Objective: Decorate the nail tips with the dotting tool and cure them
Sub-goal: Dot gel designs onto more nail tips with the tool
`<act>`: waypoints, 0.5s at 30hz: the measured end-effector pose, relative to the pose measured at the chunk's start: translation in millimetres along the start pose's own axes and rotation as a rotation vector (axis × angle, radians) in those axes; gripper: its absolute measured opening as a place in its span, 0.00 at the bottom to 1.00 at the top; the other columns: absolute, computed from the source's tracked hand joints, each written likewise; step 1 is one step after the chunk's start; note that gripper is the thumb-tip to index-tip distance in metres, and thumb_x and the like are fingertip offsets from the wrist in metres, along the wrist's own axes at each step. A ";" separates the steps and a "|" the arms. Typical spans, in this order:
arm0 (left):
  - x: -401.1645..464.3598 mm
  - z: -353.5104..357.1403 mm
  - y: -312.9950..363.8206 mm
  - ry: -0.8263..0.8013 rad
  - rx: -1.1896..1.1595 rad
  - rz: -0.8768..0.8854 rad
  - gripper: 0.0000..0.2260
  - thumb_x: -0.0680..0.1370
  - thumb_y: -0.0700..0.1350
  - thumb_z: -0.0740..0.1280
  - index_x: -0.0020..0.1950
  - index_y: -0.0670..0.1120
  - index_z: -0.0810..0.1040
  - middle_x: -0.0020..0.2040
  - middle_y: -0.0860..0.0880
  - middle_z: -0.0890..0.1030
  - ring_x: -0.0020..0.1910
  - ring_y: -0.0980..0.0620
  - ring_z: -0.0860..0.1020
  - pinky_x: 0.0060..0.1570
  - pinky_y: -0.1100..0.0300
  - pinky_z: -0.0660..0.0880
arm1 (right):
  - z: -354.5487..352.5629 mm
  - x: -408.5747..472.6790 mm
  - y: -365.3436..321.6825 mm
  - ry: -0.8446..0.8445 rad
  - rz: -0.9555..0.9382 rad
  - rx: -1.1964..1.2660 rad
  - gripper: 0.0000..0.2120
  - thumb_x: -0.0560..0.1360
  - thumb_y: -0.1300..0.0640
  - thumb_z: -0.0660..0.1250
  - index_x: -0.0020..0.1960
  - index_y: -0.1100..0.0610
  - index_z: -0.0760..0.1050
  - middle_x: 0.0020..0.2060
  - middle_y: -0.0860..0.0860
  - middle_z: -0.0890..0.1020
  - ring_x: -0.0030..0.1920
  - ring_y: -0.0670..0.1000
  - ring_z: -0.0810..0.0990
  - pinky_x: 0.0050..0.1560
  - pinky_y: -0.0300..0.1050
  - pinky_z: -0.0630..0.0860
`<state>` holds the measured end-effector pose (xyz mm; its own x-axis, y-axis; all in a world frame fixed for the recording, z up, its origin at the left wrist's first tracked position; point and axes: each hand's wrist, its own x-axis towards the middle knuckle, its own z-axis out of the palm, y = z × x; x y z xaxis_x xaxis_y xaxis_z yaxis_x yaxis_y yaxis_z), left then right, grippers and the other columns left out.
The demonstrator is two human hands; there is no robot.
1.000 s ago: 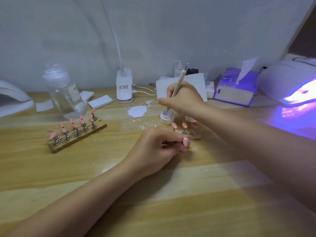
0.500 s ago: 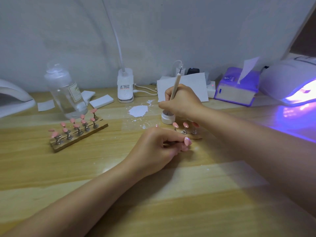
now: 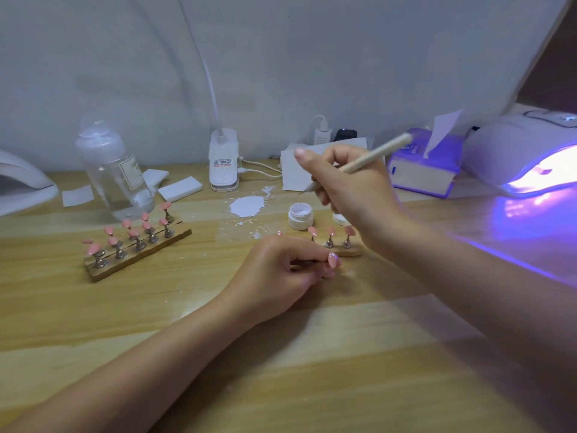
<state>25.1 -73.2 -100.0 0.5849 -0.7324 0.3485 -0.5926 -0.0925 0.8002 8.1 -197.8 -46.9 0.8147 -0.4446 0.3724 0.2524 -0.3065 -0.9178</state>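
On the left we see a rack (image 3: 137, 248) of pink tips standing on the table (image 3: 93, 307), with a clear bottle (image 3: 117, 173) just behind it. Our left hand (image 3: 281, 273) rests on the wood near the middle, fingers curled in, pinching a single tip (image 3: 333, 260) on its stand between thumb and fingertips; the stand itself is mostly hidden inside the grip. Just beyond it sits a short rack (image 3: 335, 245) with three more pink tips, its right end covered by our right wrist. A small open jar (image 3: 300, 216) stands behind that rack, beside a white splash of powder (image 3: 246, 206). Our right hand (image 3: 349, 185) hovers above the jar, fingers closed around the dotting tool (image 3: 368, 159), which slants up to the right; its point peeks out near the palm and is blurred, so we cannot tell what is on it. At far right the lamp (image 3: 524, 154) glows violet, cut off by the frame edge.
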 end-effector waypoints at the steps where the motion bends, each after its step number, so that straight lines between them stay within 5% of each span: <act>1: 0.1 0.0 0.1 0.000 -0.002 -0.002 0.05 0.73 0.36 0.69 0.43 0.42 0.84 0.34 0.53 0.81 0.33 0.68 0.75 0.39 0.72 0.70 | -3.7 -10.6 -1.4 -0.002 0.007 0.045 0.19 0.72 0.50 0.70 0.27 0.53 0.66 0.18 0.46 0.73 0.19 0.41 0.69 0.22 0.30 0.64; 8: -0.1 -0.8 -0.5 0.005 -0.012 -0.018 0.06 0.73 0.35 0.69 0.45 0.43 0.84 0.34 0.57 0.81 0.33 0.69 0.76 0.38 0.71 0.71 | -26.3 -52.5 9.7 0.055 0.052 0.189 0.15 0.61 0.46 0.71 0.31 0.57 0.72 0.22 0.48 0.77 0.24 0.42 0.75 0.29 0.33 0.74; 15: 0.4 -1.7 -2.2 -0.005 -0.010 -0.034 0.07 0.73 0.34 0.68 0.45 0.43 0.84 0.36 0.55 0.83 0.34 0.66 0.76 0.39 0.65 0.75 | -24.2 -60.5 19.4 0.089 0.025 0.173 0.20 0.64 0.52 0.72 0.26 0.61 0.65 0.17 0.48 0.71 0.21 0.42 0.71 0.27 0.30 0.69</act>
<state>27.6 -72.2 -100.9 0.6019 -0.7324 0.3183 -0.5667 -0.1109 0.8164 -49.0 -197.2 -84.0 0.7742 -0.5254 0.3529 0.3249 -0.1486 -0.9340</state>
